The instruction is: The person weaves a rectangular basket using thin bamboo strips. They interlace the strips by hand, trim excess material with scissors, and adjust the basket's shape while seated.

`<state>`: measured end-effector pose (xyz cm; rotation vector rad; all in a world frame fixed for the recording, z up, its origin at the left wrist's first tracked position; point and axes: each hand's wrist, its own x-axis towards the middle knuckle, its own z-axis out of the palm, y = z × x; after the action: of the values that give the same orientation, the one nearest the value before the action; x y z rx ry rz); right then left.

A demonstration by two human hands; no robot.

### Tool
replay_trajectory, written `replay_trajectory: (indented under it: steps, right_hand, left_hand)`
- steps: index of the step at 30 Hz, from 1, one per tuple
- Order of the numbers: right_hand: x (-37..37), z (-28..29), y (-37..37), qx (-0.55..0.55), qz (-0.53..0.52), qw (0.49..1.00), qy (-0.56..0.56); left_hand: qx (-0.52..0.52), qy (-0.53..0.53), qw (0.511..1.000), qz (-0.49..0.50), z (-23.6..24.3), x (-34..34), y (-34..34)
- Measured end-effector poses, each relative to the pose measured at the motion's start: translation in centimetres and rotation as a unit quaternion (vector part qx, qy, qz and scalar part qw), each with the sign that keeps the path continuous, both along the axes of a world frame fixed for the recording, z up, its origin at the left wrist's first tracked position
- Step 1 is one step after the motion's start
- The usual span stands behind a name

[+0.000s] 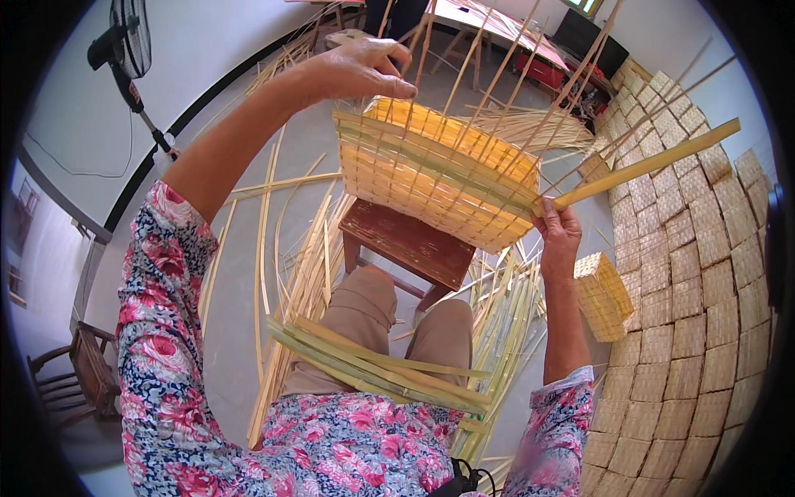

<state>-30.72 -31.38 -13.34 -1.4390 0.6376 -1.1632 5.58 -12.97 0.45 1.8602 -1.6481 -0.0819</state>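
A half-woven yellow bamboo basket [439, 178] lies tilted on a worn reddish-brown wooden stool [406, 240], with long thin upright stakes [464, 74] rising from its rim. At its right corner my right hand [561, 230] pinches a flat bamboo strip [654, 161]. One end of that strip juts out to the upper right; the rest runs along the weave near the rim. My left hand [364, 68] is above the basket's left end, beside the stakes, fingers loosely bent and thumb apart from them. Across my lap rest several green-yellow bamboo strips [381, 364].
Loose strips [286, 306] cover the floor on both sides of my legs. Stacked woven baskets [679, 306] line the right side, with a single yellow basket [603, 296] beside them. A fan [124, 66] and a wooden chair [87, 369] are at left; a table [497, 29] stands behind.
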Motion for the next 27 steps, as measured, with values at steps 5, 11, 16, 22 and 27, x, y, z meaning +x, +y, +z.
replay_trajectory:
  steps: [5,11,16,22,27]
  right_hand:
    - [-0.3,-0.4,0.2,-0.011,-0.012,1.000,-0.010]
    - [-0.3,-0.5,2.2,-0.026,-0.044,0.999,0.001]
    - [0.2,-0.1,3.6,-0.026,-0.039,0.999,-0.005]
    - [0.6,-0.1,2.6,-0.017,-0.060,0.998,0.018]
    - [1.0,-0.2,3.4,-0.015,-0.056,0.998,-0.008]
  left_hand:
    - [-0.098,0.057,0.985,-0.128,1.4,-1.9,1.3]
    - [-0.040,0.037,0.991,-0.122,1.6,-3.6,-0.9]
    - [0.061,0.072,0.991,-0.099,0.8,-3.8,-3.4]
    - [0.045,0.000,0.971,-0.236,4.3,-4.9,-1.8]
    - [0.013,-0.050,0.986,-0.161,4.1,-8.0,-3.8]
